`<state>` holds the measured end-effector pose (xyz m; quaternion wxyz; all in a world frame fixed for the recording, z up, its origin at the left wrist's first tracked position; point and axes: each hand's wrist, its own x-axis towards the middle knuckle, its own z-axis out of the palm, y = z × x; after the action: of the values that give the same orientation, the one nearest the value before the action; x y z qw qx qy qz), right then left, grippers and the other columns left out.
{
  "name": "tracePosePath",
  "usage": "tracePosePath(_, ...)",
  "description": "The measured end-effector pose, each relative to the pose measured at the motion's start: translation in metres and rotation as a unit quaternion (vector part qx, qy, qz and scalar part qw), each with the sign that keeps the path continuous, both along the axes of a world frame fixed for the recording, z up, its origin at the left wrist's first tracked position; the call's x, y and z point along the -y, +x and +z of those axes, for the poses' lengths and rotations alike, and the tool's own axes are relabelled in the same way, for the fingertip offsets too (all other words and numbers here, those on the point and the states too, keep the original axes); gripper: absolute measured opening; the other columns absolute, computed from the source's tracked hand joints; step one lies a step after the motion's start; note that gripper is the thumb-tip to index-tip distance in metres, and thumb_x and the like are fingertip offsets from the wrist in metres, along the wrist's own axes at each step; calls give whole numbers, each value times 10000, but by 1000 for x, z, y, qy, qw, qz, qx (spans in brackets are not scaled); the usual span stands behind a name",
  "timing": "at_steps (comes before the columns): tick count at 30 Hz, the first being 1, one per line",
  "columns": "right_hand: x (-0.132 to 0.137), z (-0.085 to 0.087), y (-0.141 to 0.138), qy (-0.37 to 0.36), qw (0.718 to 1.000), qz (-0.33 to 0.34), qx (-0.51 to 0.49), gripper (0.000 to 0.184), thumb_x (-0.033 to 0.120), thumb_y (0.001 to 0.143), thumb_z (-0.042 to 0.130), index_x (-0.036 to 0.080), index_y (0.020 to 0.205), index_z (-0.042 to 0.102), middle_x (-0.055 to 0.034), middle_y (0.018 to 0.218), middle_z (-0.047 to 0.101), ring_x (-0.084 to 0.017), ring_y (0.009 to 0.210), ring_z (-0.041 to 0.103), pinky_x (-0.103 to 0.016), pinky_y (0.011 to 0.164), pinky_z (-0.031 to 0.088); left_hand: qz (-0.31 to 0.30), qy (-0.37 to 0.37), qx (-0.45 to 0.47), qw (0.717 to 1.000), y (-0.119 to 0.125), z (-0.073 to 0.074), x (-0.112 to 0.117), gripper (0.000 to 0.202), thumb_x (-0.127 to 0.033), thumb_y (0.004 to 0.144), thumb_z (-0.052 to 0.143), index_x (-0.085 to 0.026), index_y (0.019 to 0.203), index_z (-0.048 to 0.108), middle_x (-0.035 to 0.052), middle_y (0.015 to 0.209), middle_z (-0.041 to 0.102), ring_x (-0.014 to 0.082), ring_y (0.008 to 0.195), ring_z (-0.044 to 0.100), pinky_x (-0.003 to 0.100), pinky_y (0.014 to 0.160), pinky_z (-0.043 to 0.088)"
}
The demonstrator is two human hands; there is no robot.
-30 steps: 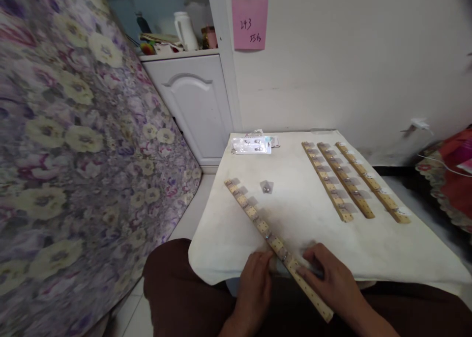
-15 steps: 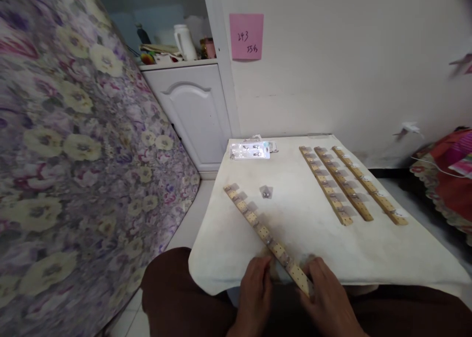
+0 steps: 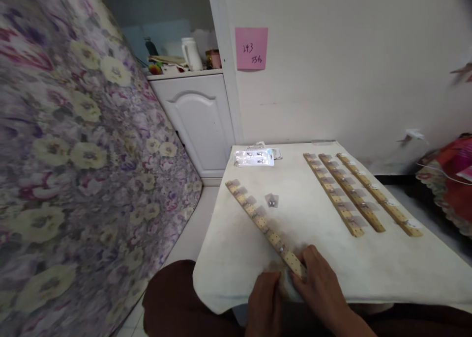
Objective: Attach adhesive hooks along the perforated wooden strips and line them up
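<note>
Grasping right hand (image 3: 319, 282): closed around the near end of the perforated strip (image 3: 273, 237), on the wearer's side of the small card (image 3: 272, 201).
Left hand (image 3: 263, 295): fingers curled, also nearer than the card; cannot tell whether they hold anything.
Strip: slants past the card's left and near side; probably better guided flat than tipped, sparing its clear squares (image 3: 251, 200).

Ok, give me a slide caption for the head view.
The right hand holds a wooden strip by its near end, the left hand close by; three similar strips lie at right.
</note>
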<state>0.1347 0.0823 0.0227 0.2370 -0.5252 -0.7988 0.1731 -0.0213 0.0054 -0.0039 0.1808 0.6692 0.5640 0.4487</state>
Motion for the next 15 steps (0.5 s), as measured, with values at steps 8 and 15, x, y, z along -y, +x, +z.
tracePosePath(8,-16,-1,-31,16,999,-26,19,179,122,707,542,212,830,449,-46,833,530,-232,788,547,-341,691,435,-3,18,45,999,2,-17,-3,275,-183,914,354,-225,1132,517,59,930,612,172,833,584,298,732,494)
tracePosePath(15,-15,-2,-31,-6,1000,-23,17,178,145,711,571,193,863,492,-75,872,553,-257,819,553,-373,719,444,25,35,-6,999,-1,-30,-6,259,-182,918,372,-227,1109,541,54,910,637,162,821,598,287,727,512)
